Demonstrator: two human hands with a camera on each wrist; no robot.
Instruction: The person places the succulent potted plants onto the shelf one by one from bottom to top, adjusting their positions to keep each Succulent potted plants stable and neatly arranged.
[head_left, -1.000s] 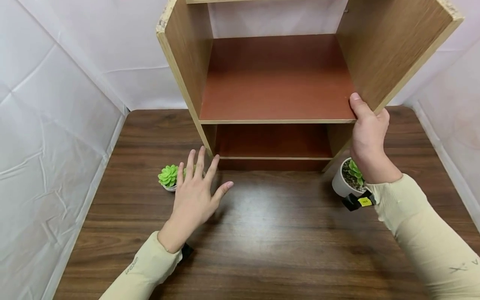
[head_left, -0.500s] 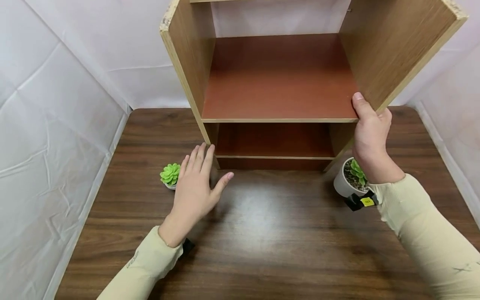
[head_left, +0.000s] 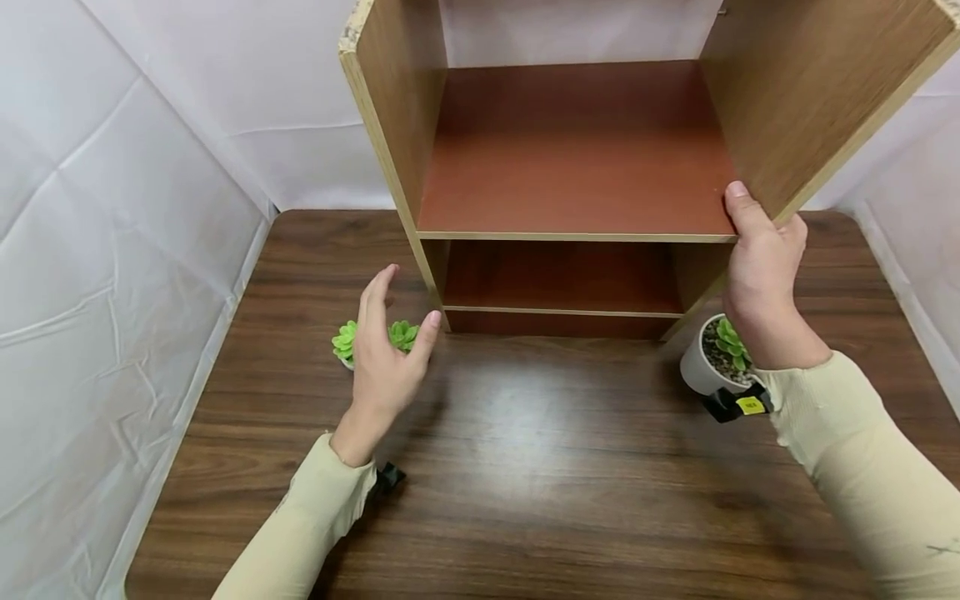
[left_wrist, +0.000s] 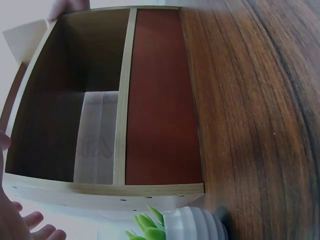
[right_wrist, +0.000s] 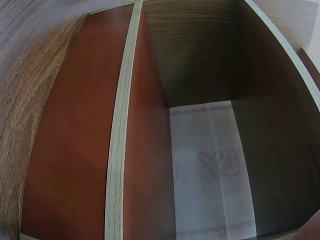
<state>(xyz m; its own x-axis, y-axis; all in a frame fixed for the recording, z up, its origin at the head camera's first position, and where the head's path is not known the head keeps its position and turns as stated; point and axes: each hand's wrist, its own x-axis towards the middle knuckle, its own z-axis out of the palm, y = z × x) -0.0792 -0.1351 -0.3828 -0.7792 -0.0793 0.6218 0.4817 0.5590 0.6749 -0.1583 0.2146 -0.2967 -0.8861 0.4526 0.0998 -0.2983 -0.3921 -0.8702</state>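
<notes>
A wooden shelf unit (head_left: 577,150) with reddish-brown shelves stands on the brown table. My right hand (head_left: 765,275) grips the edge of its right side panel, thumb on the inner side at the level of the middle shelf. Off the lower left corner of the unit hovers my left hand (head_left: 386,362), fingers slightly bent and thumb apart, holding nothing. Green succulent leaves (head_left: 345,340) show on either side of it; the hand hides most of what is below. In the left wrist view, a succulent in a white ribbed pot (left_wrist: 192,225) stands beside the unit's side panel.
Below my right wrist is a white pot (head_left: 701,362) with a green succulent and pebbles. White sheeting (head_left: 135,250) walls the left, back and right sides of the table (head_left: 525,483).
My left hand has drawn back from the unit's left panel edge, moving slightly left, and its fingers have bent. The right hand keeps its grip. The whole view has shifted a little.
</notes>
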